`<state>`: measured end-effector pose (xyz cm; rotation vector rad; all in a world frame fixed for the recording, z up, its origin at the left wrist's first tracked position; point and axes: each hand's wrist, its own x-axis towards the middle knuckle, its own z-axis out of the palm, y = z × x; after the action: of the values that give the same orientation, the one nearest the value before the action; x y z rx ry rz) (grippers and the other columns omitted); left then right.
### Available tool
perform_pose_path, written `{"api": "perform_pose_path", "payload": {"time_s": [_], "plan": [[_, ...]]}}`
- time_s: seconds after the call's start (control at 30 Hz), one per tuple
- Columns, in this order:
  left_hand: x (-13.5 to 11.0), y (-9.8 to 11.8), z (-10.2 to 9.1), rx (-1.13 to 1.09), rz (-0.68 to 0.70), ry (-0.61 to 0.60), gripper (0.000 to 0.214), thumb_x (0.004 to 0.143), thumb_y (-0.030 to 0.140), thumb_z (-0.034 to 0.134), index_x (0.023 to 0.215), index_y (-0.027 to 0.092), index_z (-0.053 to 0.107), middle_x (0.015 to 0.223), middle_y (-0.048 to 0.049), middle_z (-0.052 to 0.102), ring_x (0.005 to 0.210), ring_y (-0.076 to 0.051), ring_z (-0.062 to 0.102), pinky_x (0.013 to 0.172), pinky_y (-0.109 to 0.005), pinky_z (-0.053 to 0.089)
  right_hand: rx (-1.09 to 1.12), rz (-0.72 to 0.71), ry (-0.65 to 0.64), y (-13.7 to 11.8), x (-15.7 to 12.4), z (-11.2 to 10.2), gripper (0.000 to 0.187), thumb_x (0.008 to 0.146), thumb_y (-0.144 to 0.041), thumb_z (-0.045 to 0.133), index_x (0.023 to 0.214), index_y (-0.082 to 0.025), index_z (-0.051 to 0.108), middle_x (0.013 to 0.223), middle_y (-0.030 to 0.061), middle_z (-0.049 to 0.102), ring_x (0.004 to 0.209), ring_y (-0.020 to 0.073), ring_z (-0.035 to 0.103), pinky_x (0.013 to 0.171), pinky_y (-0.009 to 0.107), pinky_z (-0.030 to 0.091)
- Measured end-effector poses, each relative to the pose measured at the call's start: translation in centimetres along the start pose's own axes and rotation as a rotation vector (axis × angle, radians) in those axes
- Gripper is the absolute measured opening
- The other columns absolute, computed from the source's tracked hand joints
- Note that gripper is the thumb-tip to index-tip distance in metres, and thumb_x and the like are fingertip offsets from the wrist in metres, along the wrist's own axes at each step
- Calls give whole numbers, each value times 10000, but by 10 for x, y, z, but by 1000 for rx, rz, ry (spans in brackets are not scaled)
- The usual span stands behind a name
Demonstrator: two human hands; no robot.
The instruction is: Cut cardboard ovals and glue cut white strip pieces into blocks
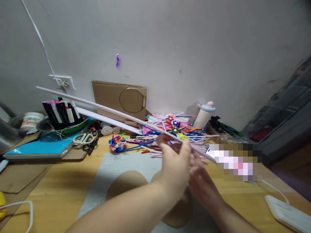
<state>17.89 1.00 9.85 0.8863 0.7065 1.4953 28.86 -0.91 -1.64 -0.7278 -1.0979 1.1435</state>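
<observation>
A long, thin white strip [116,112] slants across the view, from near the wall socket down to the right. My left hand [175,163] is closed around it near its lower right end, thumb on the near side. Just to the right, my right hand [200,173] grips the same strip from below, its fingers partly hidden. Beneath my arms, brown cardboard discs [127,184] lie on a grey mat [104,174]. Behind my hands spreads a pile of coloured pipe cleaners [157,150], with small flower shapes [175,130] on it.
A second white strip [109,122] lies behind the held one. Cut cardboard [107,97] leans on the wall. Markers [60,113], scissors [83,139] and a blue folder [36,144] are left; a bottle [204,116], a pixelated patch and a white power strip [289,210] are right.
</observation>
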Motion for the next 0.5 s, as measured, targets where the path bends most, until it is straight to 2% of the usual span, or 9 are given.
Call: {"api": "perform_pose_path", "payload": {"time_s": [0.07, 0.13, 0.2, 0.27, 0.33, 0.4, 0.43, 0.47, 0.5], "plan": [[-26, -12, 8, -9, -42, -13, 386, 823, 223, 608, 1081, 253, 323, 1086, -66, 603, 992, -147, 631, 892, -281, 472, 94, 2, 19, -15, -1, 0, 740, 761, -617, 606, 1404, -443, 285, 1493, 24, 358, 1309, 294, 414, 1001, 475, 430], [-41, -23, 13, 41, -93, 0, 386, 828, 248, 607, 1098, 244, 332, 1144, -93, 580, 1077, -169, 596, 939, -290, 437, 109, 8, 4, -26, -3, -3, 675, 728, -630, 632, 1335, -416, 428, 1489, 8, 367, 1308, 310, 411, 1002, 482, 430], [-47, -32, 15, 79, -99, 12, 351, 845, 281, 584, 1098, 229, 347, 1178, -112, 557, 1114, -183, 568, 970, -311, 410, 79, 16, -8, -34, -5, -8, 584, 688, -618, 678, 1195, -344, 586, 1429, 31, 459, 1280, 326, 441, 1004, 481, 428], [-47, -36, 12, 99, -99, -75, 302, 865, 321, 546, 1096, 222, 379, 1177, -116, 556, 1099, -192, 568, 966, -333, 413, 70, 48, 43, -39, -4, -14, 512, 666, -637, 685, 1046, -294, 667, 1281, 68, 602, 1193, 331, 528, 970, 481, 456], [-46, -34, 1, 186, -123, -316, 282, 843, 368, 563, 1065, 224, 465, 1151, -107, 569, 1029, -202, 594, 900, -339, 460, 121, 88, 164, -45, 2, -20, 492, 669, -666, 663, 973, -279, 680, 1104, 68, 698, 1068, 309, 615, 908, 474, 499], [-46, -23, -18, 400, -124, -661, 309, 743, 384, 670, 994, 225, 586, 1148, -99, 568, 966, -212, 610, 821, -323, 498, 207, 67, 313, -53, 11, -29, 455, 697, -630, 668, 990, -281, 665, 966, 32, 734, 953, 250, 665, 848, 421, 537], [-49, -16, -30, 527, -81, -860, 372, 709, 383, 706, 1039, 239, 614, 1154, -95, 578, 1010, -225, 598, 838, -320, 496, 250, 19, 371, -58, 15, -34, 415, 707, -582, 694, 998, -288, 657, 922, 7, 738, 905, 216, 676, 810, 378, 553], [-52, -8, -44, 650, -35, -1009, 419, 695, 381, 721, 1081, 249, 625, 1160, -92, 594, 1043, -232, 592, 895, -327, 477, 290, -2, 412, -62, 20, -40, 361, 736, -529, 699, 1006, -293, 650, 906, -12, 736, 876, 189, 680, 778, 343, 561], [-58, -1, -58, 754, 17, -1075, 441, 704, 381, 715, 1116, 250, 628, 1191, -94, 597, 1074, -234, 586, 941, -327, 455, 323, -8, 454, -65, 24, -46, 288, 777, -477, 682, 999, -295, 648, 890, -26, 735, 841, 166, 684, 740, 314, 567]]}}
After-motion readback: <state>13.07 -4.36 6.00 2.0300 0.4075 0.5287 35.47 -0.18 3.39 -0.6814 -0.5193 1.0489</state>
